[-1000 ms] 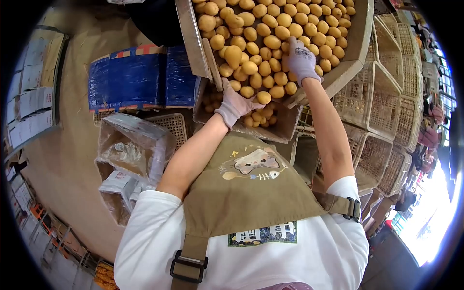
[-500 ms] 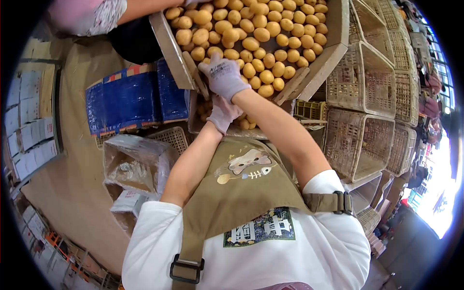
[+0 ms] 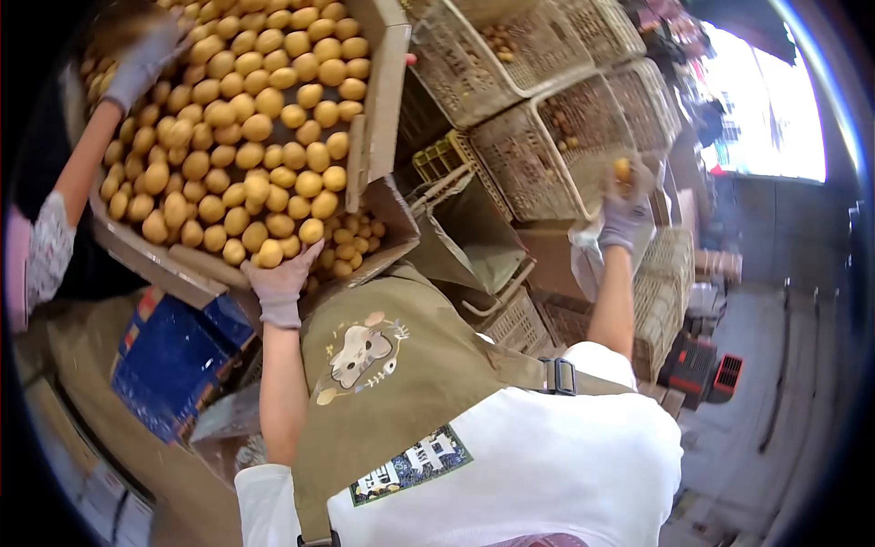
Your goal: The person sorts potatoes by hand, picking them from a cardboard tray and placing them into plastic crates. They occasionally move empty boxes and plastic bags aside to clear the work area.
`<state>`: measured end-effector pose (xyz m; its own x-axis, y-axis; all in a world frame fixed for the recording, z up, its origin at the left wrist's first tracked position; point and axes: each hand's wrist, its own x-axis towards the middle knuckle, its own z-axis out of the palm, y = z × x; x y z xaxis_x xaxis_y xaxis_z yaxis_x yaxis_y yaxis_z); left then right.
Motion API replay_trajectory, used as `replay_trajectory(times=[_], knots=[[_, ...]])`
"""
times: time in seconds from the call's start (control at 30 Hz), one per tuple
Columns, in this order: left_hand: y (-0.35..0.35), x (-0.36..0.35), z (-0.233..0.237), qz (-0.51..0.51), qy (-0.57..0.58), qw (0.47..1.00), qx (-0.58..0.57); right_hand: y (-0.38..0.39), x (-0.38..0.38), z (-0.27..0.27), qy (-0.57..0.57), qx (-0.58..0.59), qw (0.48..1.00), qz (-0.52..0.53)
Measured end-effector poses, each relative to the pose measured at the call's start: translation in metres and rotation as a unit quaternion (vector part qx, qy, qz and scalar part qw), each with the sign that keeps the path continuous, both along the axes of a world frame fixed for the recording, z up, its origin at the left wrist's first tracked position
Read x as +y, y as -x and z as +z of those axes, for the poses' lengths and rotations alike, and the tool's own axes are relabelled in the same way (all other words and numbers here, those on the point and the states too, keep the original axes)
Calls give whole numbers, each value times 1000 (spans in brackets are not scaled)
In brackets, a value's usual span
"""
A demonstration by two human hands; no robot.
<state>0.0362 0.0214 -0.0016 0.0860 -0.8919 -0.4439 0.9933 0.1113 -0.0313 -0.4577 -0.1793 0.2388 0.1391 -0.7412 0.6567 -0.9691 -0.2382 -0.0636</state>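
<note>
Small yellow potatoes cover a sorting tray with raised board sides. At the tray's near edge is my left hand in a pale glove, its fingers apart and touching the front potatoes. Out to the right, my gloved right hand is raised and closed around a potato, beside the stacked crates. More potatoes lie in a lower chute at the tray's near right corner.
A co-worker's gloved hand reaches over the tray's far left, blurred. Plastic mesh crates are stacked on the right, some with potatoes inside. A lined container sits nearer. Blue-wrapped boxes stand at left.
My view has turned to the right. My hands, together at the tray's edge before, are now apart: the right has swung out toward the crates with a potato, the left stays at the tray.
</note>
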Motion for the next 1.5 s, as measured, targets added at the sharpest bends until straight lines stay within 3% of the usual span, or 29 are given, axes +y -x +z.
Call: replay_trajectory(times=[0.07,0.17,0.23,0.33,0.43,0.47,0.53,0.6,0.67,0.73,0.8,0.83,0.87,0.93,0.97,1.0,1.07,1.17,1.27,1.3,1.4,1.43,1.5], knots=[[-2,-5,9,-8,-61,997,38,86,12,11,-68,72,966,-237],[-2,-7,15,-7,-64,998,-18,97,20,-1,-65,124,914,-380],[0,-5,16,-4,-60,998,-16,94,-1,-51,-37,105,969,-219],[0,-2,6,-6,-47,999,-5,-66,-3,-61,-97,29,991,91],[3,1,-18,-2,-1,990,-143,-194,23,-78,-168,31,940,296],[0,4,-15,14,35,998,40,-226,34,-82,-183,39,909,372],[3,2,-11,21,19,999,-27,-273,55,-90,-231,70,852,466],[5,6,-10,30,-20,999,5,-308,70,-104,-262,73,815,511],[2,9,-8,27,-88,995,46,-330,75,-121,-298,124,799,507],[8,12,-1,39,-144,989,17,-345,67,-139,-411,189,773,445],[14,14,-28,37,-202,979,-10,-364,66,-149,-260,204,840,430],[19,18,-67,4,-196,966,-170,-370,66,-152,-180,208,866,418],[19,17,-65,9,-202,962,-185,-370,66,-151,-254,245,836,419],[14,11,-11,32,-208,974,-85,-374,62,-142,-397,311,760,409],[10,9,10,43,-207,976,-54,-385,53,-128,-527,239,726,371],[8,6,24,53,-206,976,-41,-373,48,-150,-457,132,791,384],[3,3,21,63,-176,982,-12,-369,49,-160,-273,245,839,402],[1,2,15,57,-133,988,52,-377,49,-141,-368,312,795,368],[2,4,7,54,-121,991,35,-375,42,-152,-375,285,803,366],[2,6,5,49,-126,990,27,-377,42,-156,-375,208,821,376],[3,8,3,42,-154,987,13,-376,48,-161,-287,163,857,396],[4,8,5,42,-173,984,10,-372,45,-162,-299,261,826,401],[5,10,0,30,-206,978,18,-382,27,-148,-455,204,793,350]])
